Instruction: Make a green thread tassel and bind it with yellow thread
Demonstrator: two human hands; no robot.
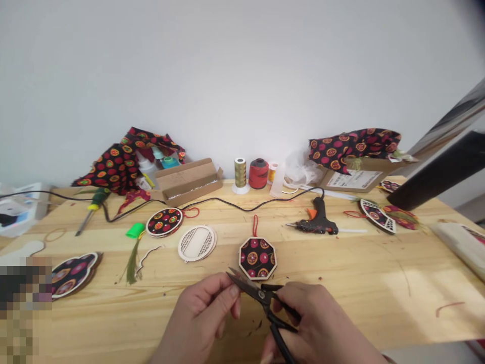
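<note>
My right hand point(306, 313) is wrapped round the handles of black scissors point(252, 287), whose blades point left, slightly parted. At the blade tips, my left hand point(208, 308) is closed in a pinch; whatever its fingers hold is too small or hidden to make out. Just beyond the scissors lies an octagonal ornament point(258, 259), dark patterned fabric in a pale wooden frame, with a red cord loop point(255, 225) at its top. Left of it rests a round wooden latticework piece point(197, 243), and behind that a round fabric ornament point(164, 222).
A glue gun point(316, 220) lies right of centre, its black cable running left. Thread spools point(240, 174), an open cardboard box point(191, 183) and fabric pieces point(354, 146) stand along the wall. At left are a screwdriver point(93, 210), green tassel point(131, 263) and cloud-shaped ornament point(74, 273).
</note>
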